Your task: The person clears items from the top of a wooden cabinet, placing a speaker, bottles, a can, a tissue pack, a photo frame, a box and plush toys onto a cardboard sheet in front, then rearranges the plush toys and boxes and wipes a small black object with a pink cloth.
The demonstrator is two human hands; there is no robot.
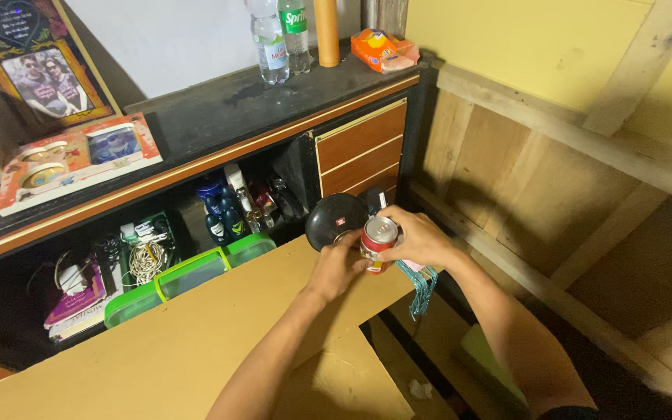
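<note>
A red drink can with a silver top stands upright at the far right corner of a tan board. My left hand cups its near side. My right hand wraps around its right side, fingers over the top rim. A teal strap hangs down below my right hand. A round black object sits just behind the can, touching or nearly touching it.
A black-topped cabinet holds plastic bottles, an orange packet, a boxed mug set and a framed photo. Its shelf holds spray cans, cables and green-lidded boxes. A wooden frame wall stands at right.
</note>
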